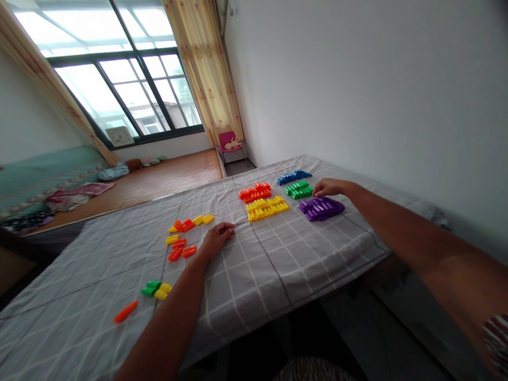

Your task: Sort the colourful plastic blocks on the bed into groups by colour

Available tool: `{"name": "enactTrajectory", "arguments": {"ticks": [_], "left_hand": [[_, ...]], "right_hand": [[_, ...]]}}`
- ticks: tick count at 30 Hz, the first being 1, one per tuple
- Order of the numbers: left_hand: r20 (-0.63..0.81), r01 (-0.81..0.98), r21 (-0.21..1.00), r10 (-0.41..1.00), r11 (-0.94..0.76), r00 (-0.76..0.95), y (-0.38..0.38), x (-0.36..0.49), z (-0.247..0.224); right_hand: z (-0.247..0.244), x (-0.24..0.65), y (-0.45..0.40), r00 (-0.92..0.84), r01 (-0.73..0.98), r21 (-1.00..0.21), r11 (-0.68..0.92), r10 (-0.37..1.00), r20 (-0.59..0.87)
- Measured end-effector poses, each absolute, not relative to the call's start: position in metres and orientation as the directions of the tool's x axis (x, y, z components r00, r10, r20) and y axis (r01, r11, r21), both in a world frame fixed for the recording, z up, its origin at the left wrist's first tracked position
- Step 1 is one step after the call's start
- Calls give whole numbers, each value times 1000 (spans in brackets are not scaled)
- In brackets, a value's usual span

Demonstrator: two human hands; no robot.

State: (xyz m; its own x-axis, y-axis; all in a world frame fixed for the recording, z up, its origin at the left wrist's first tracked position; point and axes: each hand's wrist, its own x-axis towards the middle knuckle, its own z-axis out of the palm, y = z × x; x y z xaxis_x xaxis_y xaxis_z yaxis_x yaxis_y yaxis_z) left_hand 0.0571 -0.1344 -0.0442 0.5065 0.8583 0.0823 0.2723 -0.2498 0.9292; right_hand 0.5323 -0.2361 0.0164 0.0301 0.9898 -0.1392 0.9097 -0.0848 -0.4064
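Bright window (119,100) fills most of the upper left of the frame, with a patterned yellow curtain (202,69) next to it and a plain white wall (357,79) across the upper right. Further back on the left there's a low wooden platform (178,173) with some crumpled fabric on it, plus a pink chair (227,137) near the upper middle. My counter (246,280) has a grey checked cloth over it and runs across the lower part.

So my right hand (328,186) is right of centre, fingers bent and tips pointing down, right by the purple pile (322,209) just below and the green pile (299,189) just to the left. Honestly can't tell whether those fingers are pinching a piece. The blue pile (293,177) sits just above the green one, and left of those the red-orange pile (255,192) is right above the yellow pile (268,209).

Left hand (218,237) is low over the cloth around the middle, fingers close together and loosely curled; can't tell if the thumb meets them. Left of it there's a scatter of orange and yellow pieces (186,226). Down in the lower left, some green pieces (151,288) lie beside yellow ones near my forearm, with a lone orange piece (126,312) apart from them.
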Motion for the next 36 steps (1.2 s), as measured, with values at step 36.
{"name": "enactTrajectory", "arguments": {"ticks": [36], "left_hand": [[186,505,198,538,-840,822,-139,32,-44]], "right_hand": [[-70,275,-219,-494,714,-280,642,745,448]]}}
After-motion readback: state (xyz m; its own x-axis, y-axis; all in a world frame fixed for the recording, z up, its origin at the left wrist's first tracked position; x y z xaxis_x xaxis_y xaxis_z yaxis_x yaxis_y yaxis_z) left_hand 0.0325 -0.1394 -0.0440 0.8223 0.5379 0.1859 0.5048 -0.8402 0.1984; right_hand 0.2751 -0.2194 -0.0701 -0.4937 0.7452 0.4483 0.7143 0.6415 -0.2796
